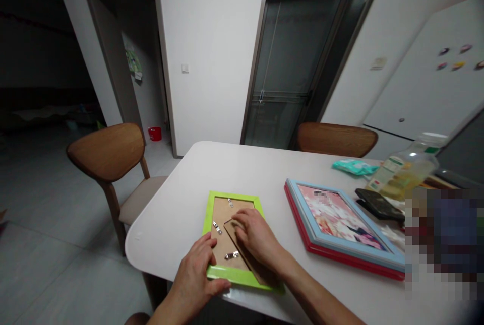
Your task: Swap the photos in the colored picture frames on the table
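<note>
A green picture frame (238, 275) lies face down near the table's front edge, its brown backing board (221, 209) showing with several small metal clips. A brown flap (247, 257) stands at a slant on the backing. My left hand (196, 267) grips the frame's lower left corner, thumb on the near rim and fingers along the left side. My right hand (255, 234) is over the right half of the board, its fingers bent and closed at the flap's upper end. The right side of the frame is partly hidden under my right hand and forearm.
On the white table (166, 214), a blue frame (313, 224) with a pink picture rests on a red frame (298, 219) at the right. Beyond lie a black phone-like object (380, 205), a clear bottle (406, 169) and a teal packet (354, 166). Wooden chairs (108, 151) stand around.
</note>
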Motion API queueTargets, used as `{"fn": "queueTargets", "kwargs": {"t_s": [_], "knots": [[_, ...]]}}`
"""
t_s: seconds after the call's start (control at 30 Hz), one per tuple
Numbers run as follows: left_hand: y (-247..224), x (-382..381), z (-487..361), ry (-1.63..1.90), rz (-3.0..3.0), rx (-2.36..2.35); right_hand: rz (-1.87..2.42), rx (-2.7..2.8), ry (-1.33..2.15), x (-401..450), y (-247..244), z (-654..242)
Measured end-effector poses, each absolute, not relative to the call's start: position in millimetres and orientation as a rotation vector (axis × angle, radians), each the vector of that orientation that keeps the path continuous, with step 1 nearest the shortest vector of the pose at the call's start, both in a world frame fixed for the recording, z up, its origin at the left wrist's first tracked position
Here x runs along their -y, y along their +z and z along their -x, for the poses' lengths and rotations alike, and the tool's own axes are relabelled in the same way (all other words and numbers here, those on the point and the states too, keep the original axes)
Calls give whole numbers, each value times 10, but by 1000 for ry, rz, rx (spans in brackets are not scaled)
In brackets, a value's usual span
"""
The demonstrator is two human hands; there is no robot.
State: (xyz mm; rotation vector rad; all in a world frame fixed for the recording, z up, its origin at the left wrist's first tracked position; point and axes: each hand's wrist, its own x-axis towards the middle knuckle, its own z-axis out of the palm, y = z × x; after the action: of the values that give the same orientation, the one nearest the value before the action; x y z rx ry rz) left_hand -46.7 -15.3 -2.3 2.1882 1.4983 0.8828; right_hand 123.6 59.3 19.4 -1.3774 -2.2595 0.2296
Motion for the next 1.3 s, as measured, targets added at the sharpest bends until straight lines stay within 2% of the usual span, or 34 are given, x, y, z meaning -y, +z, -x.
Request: {"fn": "queueTargets", "kwargs": {"t_s": [0.23, 0.77, 1.13, 1.3], "knots": [[-31, 138, 483, 875, -2198, -1487, 1562, 2311, 185, -674, 134, -1639], [-30, 108, 464, 849, -2156, -1497, 1686, 2154, 132, -1179, -16, -1031], [-13, 125, 466, 896, -2126, -1487, 1562, 2211, 178, -863, 152, -1105], [-47, 114, 414, 910, -2119, -1487, 1589, 2274, 380, -513, 149, -1280]]}}
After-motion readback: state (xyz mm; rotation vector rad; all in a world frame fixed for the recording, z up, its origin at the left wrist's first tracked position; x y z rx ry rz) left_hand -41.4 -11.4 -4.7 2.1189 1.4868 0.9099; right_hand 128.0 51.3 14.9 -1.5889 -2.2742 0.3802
